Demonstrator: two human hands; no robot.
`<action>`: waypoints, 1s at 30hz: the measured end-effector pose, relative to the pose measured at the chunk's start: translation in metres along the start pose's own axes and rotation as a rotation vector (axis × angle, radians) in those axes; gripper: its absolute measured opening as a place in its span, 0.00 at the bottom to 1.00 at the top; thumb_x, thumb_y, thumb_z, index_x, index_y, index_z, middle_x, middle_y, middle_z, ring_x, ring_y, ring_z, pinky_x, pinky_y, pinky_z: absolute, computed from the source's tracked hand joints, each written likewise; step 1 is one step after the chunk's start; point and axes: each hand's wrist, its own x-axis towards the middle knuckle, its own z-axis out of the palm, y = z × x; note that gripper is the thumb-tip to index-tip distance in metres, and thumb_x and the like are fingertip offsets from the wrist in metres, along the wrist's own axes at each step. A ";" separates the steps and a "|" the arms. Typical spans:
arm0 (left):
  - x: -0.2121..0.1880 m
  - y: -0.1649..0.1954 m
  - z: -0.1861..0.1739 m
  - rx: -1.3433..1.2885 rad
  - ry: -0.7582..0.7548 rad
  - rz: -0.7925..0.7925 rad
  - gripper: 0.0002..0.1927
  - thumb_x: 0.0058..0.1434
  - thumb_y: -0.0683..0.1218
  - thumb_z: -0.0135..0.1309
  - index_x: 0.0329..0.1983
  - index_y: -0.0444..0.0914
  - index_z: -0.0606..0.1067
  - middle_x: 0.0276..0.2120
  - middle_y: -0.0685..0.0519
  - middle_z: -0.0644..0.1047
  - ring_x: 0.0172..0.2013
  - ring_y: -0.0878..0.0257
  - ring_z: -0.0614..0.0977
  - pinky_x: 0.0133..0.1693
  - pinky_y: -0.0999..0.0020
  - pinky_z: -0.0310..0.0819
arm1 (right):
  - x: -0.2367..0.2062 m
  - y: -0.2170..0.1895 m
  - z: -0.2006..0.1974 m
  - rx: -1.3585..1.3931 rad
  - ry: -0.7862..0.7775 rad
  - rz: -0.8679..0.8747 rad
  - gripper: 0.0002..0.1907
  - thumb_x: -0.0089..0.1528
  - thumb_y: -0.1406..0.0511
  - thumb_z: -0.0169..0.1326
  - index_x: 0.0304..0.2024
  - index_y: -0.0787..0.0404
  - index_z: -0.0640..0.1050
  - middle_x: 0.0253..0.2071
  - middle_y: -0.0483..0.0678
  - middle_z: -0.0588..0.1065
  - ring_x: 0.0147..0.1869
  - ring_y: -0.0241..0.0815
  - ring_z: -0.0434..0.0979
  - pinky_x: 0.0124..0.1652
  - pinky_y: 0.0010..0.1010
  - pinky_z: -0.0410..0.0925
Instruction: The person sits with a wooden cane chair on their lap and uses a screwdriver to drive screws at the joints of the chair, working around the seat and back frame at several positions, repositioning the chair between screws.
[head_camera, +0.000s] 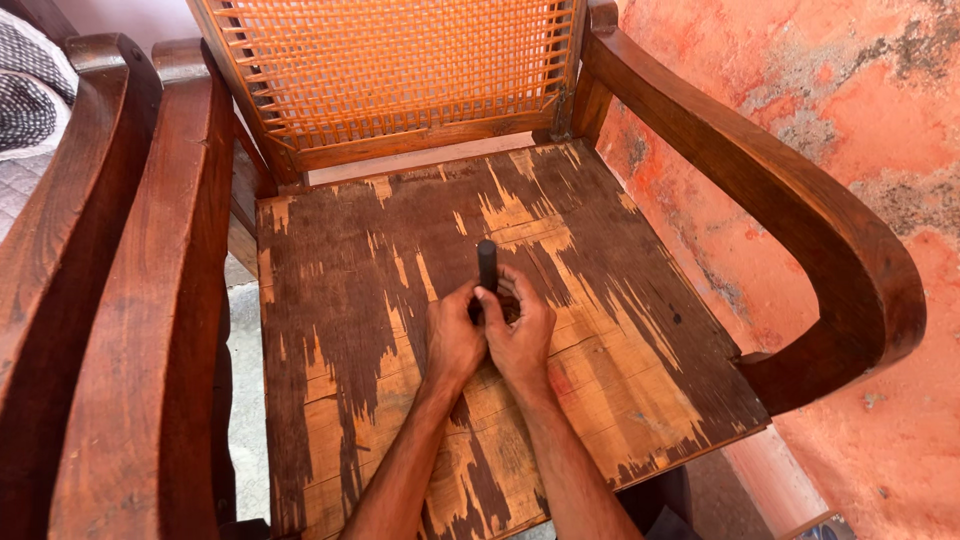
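Left: we note a second chair's dark armrest (60, 250), then this wooden armchair's own left armrest (160, 300). Centre: worn plywood seat (340, 330), veneer flaked in pale streaks, below an orange cane-weave backrest (400, 60). Our left hand (452, 340) and right hand (520, 335) together clasp a short black cylindrical tool (487, 265), upright on mid-seat. Right: curved armrest (780, 200); peeling orange-red wall (860, 110).

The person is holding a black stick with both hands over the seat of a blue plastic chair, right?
Not quite. The chair is not blue plastic: it is brown wood, with a worn, peeling seat and an orange woven back. The rest is right: in the head view, the left hand and the right hand both hold the black stick over the seat.
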 end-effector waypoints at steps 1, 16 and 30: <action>-0.002 0.001 0.000 -0.012 0.020 0.060 0.12 0.64 0.36 0.52 0.49 0.31 0.81 0.35 0.41 0.86 0.32 0.56 0.88 0.34 0.61 0.86 | 0.000 -0.001 0.001 0.008 0.009 -0.015 0.17 0.61 0.71 0.60 0.53 0.66 0.78 0.46 0.56 0.83 0.48 0.45 0.86 0.48 0.36 0.80; 0.002 0.002 0.001 0.121 -0.028 -0.148 0.13 0.65 0.37 0.53 0.52 0.32 0.80 0.26 0.41 0.84 0.24 0.54 0.84 0.24 0.59 0.75 | 0.000 -0.007 -0.002 0.023 0.059 -0.047 0.17 0.64 0.69 0.56 0.56 0.65 0.79 0.47 0.54 0.83 0.48 0.41 0.85 0.44 0.34 0.79; 0.007 -0.022 0.008 0.059 -0.042 -0.093 0.10 0.69 0.41 0.49 0.44 0.32 0.80 0.26 0.45 0.83 0.19 0.60 0.83 0.19 0.64 0.78 | -0.002 0.003 -0.001 -0.036 0.024 -0.013 0.17 0.63 0.69 0.60 0.55 0.62 0.81 0.42 0.53 0.78 0.39 0.43 0.81 0.37 0.38 0.78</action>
